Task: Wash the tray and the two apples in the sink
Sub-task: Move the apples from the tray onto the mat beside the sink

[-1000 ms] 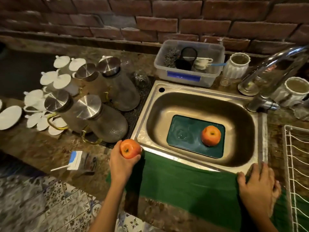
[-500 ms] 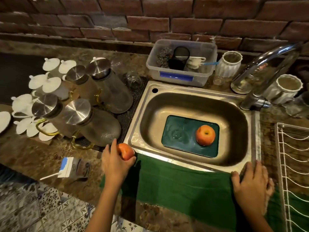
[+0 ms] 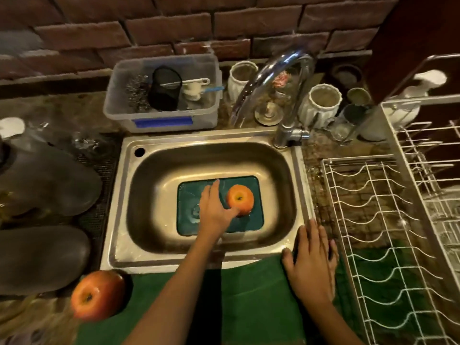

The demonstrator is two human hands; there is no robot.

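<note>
— Two round orange-red apples are in play, and only one is in the basin. That apple in the sink (image 3: 240, 199) sits stem-dimple up on the right half of the flat dark-green rectangular tray (image 3: 256, 221), which lies on the floor of the stainless steel sink (image 3: 154, 185).

— And the second apple (image 3: 97, 294)?

— We see it out on the surface at the sink's front left corner, at the edge of the green cloth (image 3: 251, 290), nothing touching it.

— How do our hands stand?

— Our left hand (image 3: 214, 207) reaches down into the basin with fingers straight and relaxed, the thumb touching the apple's left flank; it grips nothing yet. Our right hand (image 3: 310, 261) lies flat and spread on the cloth at the sink's front right corner, bracing us.

— How will the apple handle?

— We judge it firm, fairly light and smooth-skinned, so likely slick once wet. We would cup it around its widest part, thumb opposite the fingers, rather than pinch near the stem dimple.

— And the tray?

— It looks thin, rigid and glossy, with what seems a film of water on it. Lying flat on the steel, it may cling; we would hook fingertips under a long edge and tilt it up. The chrome tap (image 3: 281, 78) arches over the back right of the sink, and we see no water running.
</note>
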